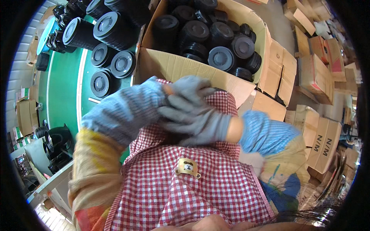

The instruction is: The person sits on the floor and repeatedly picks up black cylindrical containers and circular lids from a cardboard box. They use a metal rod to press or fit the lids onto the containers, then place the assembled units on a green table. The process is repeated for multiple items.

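Note:
Both my hands wear grey knitted gloves and cross over each other in front of my red-and-white checked apron [185, 196]. My left hand [192, 85] reaches in from the left, its fingers partly covered and smeared by motion. Over its wrist and palm side lies my right hand [200, 125], its blurred fingers stretched out toward the left and touching the left glove. A strip of bare skin shows at each wrist, between glove and blue ribbed sleeve cover. No object is visible in either hand. Just beyond them stands an open cardboard box [181, 63] holding many black round lids or discs [221, 58].
At the left, stacks of black round discs [101, 83] stand on a green-topped table [63, 88]. A blue basin [47, 36] sits at its far end. Cardboard boxes [318, 79] pile up on the right. Black parts [58, 144] lie at the lower left.

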{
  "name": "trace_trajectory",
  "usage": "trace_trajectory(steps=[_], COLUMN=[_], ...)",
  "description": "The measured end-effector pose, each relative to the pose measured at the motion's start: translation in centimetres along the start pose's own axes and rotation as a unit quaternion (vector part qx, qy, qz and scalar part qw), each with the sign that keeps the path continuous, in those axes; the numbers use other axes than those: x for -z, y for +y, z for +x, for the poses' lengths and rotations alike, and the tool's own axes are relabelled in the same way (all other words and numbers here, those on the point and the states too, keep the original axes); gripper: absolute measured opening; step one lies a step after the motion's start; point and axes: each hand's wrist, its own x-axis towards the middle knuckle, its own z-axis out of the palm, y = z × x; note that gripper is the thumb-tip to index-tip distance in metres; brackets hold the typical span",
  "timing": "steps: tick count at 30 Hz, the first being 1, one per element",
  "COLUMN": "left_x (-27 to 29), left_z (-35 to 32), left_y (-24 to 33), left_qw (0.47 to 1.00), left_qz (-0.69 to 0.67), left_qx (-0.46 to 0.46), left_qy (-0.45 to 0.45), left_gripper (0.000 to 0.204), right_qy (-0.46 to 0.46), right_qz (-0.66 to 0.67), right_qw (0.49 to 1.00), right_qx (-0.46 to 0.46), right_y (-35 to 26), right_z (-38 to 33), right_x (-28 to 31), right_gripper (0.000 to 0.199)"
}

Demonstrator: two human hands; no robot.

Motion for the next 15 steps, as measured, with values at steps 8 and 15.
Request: trace_trajectory(steps=[8, 15], left_x=[0.8, 4.8], left_z=[-1.3, 1.6], left_y=[-1.2, 6.3], left_qw=[0.935, 0.956], left_qz=[-0.034, 0.075], left_qx=[-0.348, 0.034], left_qy=[-0.059, -0.28], left_gripper=[0.033, 0.034], right_qy=[0.001, 0.015], right_qz=[0.187, -0.031], right_qw=[0.982, 0.999], right_qx=[0.016, 0.027], right_y=[3.6, 0.0], right_z=[-4.3, -0.9], right_x=[-2.9, -0.2], right_gripper=[0.045, 0.045])
